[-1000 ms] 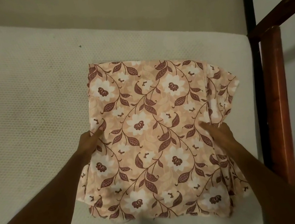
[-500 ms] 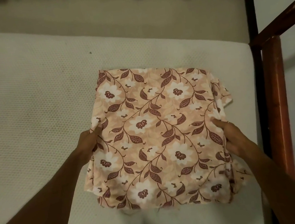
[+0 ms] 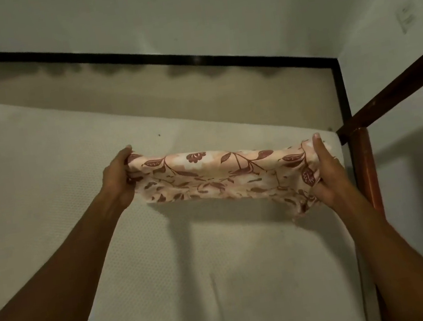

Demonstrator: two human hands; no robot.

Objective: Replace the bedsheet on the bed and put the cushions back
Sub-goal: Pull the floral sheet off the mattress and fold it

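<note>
You hold the folded floral bedsheet (image 3: 228, 174) level above the bare mattress (image 3: 45, 183), long axis left-right, left hand (image 3: 119, 177) and right hand (image 3: 327, 174) each gripping an end, arms outstretched.

Both arms outstretched, left hand (image 3: 117, 177) and right hand (image 3: 327, 171) gripping, fingers curled
</note>
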